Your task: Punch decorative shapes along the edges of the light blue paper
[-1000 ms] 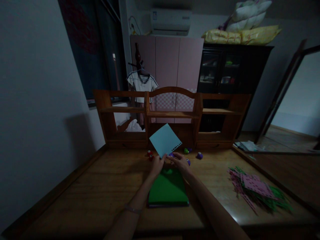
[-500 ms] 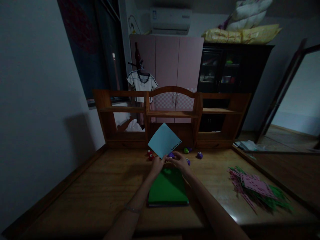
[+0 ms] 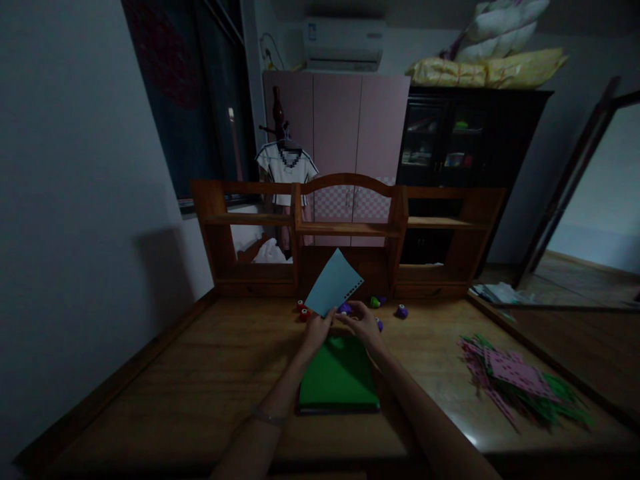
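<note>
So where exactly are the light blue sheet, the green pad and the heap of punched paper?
light blue sheet (image 3: 334,283): head view, middle of the sheet.
green pad (image 3: 338,377): head view, centre of its top.
heap of punched paper (image 3: 517,380): head view, pink piece on top.

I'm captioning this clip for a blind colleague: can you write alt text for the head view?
Two bare hands, left hand and right hand, hold a pale blue paper sheet with punched holes along one edge above a green paper stack on a dim wooden desk. Small coloured paper punches lie behind.
</note>
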`<state>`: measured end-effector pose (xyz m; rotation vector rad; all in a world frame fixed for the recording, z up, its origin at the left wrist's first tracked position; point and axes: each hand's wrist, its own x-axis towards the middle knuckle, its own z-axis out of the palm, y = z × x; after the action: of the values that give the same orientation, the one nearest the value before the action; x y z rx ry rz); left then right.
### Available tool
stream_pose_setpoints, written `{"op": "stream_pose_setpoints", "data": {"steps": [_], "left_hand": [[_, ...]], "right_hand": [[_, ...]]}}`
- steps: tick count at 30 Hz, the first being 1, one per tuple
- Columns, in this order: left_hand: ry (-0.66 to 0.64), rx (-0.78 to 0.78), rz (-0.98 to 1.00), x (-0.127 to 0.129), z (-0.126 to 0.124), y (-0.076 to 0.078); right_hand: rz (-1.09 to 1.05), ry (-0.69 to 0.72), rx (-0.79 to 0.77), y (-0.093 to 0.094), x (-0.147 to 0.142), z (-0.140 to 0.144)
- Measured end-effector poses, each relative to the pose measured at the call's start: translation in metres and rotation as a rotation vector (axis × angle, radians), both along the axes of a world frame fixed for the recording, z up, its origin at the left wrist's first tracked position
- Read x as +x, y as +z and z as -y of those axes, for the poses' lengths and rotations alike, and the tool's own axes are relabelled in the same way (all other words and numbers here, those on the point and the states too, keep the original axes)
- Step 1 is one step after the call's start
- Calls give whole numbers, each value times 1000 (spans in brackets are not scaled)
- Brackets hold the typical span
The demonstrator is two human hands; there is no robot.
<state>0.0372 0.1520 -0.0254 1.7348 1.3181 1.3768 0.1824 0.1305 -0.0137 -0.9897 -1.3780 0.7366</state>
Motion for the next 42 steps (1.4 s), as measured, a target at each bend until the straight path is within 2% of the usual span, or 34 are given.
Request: {"op": "stream_pose_setpoints", "data": {"steps": [5,11,18,23,28,37,42], "left_hand": [[15,21,-20,1,-5,-5],[-26,8,40,1,2,3],[-163,-46,245,1,4,6],[-126,-131,250,2,10,12],[-91,-139,221,2,15,17],[-172,-131,218,1,4,3],[-153,-120,170,1,3,0]], "right_hand": [[35,14,3,3,2,2],[25,19,-57,6,0,6],[-23,6,-15,6,-1,5],[-63,45,-22,5,-1,2],[-110,41,-49,4,-3,2],[-145,58,-130,13,0,8],[-165,85,-112,11,0,7]]}}
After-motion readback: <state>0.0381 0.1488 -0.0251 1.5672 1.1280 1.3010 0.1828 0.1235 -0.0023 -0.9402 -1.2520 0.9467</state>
